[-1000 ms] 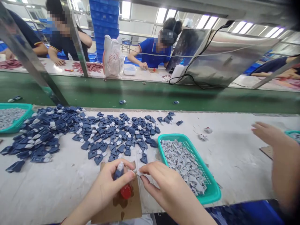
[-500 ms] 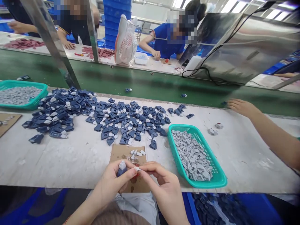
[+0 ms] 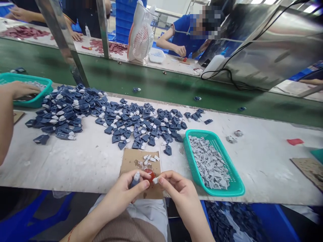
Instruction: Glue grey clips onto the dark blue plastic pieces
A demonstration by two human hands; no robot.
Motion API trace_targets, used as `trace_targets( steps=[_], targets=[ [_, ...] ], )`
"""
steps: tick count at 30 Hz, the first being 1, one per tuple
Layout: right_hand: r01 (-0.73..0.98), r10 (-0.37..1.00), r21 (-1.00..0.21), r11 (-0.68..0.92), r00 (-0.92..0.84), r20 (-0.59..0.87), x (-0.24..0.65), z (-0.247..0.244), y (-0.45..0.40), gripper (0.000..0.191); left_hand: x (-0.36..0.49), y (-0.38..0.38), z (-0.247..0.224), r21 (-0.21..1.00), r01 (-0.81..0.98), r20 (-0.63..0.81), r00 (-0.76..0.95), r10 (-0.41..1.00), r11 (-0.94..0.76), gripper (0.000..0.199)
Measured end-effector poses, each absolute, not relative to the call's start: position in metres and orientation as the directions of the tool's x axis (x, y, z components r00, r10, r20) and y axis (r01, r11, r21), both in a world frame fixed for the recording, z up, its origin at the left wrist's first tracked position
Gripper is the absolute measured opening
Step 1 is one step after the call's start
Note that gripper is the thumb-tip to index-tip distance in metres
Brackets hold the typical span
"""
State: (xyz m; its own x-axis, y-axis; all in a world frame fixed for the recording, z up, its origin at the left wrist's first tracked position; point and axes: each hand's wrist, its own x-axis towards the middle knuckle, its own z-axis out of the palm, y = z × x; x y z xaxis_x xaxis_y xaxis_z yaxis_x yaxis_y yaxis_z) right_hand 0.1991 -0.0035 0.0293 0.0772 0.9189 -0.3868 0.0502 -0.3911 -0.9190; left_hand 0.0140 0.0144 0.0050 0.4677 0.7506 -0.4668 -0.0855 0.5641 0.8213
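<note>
The left hand (image 3: 126, 186) is curling thumb and fingers around a dark blue piece (image 3: 135, 182) with a pale tip pointing up. The right hand (image 3: 179, 186) is pinching a small grey piece (image 3: 155, 180) between thumb and forefinger, beside a red round thing (image 3: 148, 173) that is resting on cardboard (image 3: 127, 160). Loose pale bits (image 3: 152, 159) are lying farther up the cardboard. To the right, a green basket (image 3: 241, 192) is holding many grey parts (image 3: 210, 164) and standing on the bench (image 3: 75, 164). A spread of blue pieces (image 3: 143, 126) is lying between the cardboard and the green belt (image 3: 161, 80), blocking the direct way across. At far left, another person's hand (image 3: 24, 88) is reaching over a second basket (image 3: 34, 102). Beyond the heap, a slanting metal post (image 3: 62, 43) is hiding part of the belt.
</note>
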Motion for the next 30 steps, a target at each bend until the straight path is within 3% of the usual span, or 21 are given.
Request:
trace_targets(
  steps=[7,15,23,30],
  targets=[
    [-0.033,0.893,-0.911,-0.410,0.190,-0.409,0.196,0.008,0.002,0.034,-0.007,0.008,-0.005,0.755,-0.344,-0.432,0.379,0.818,0.558,0.044],
    [-0.061,0.887,-0.909,-0.412,0.200,-0.415,0.196,0.009,0.001,0.034,-0.008,0.009,-0.001,0.822,-0.221,-0.476,0.239,0.847,0.524,0.037],
    [-0.193,0.905,-0.914,-0.358,0.170,-0.390,0.185,0.027,-0.004,0.025,-0.002,0.003,-0.002,0.983,-0.173,-0.039,0.087,0.995,0.054,0.019],
    [-0.200,0.955,-0.951,-0.234,0.134,-0.264,0.162,0.034,-0.005,0.019,0.008,-0.002,0.001,0.992,0.011,0.124,-0.029,0.992,-0.124,0.021]
  ],
)
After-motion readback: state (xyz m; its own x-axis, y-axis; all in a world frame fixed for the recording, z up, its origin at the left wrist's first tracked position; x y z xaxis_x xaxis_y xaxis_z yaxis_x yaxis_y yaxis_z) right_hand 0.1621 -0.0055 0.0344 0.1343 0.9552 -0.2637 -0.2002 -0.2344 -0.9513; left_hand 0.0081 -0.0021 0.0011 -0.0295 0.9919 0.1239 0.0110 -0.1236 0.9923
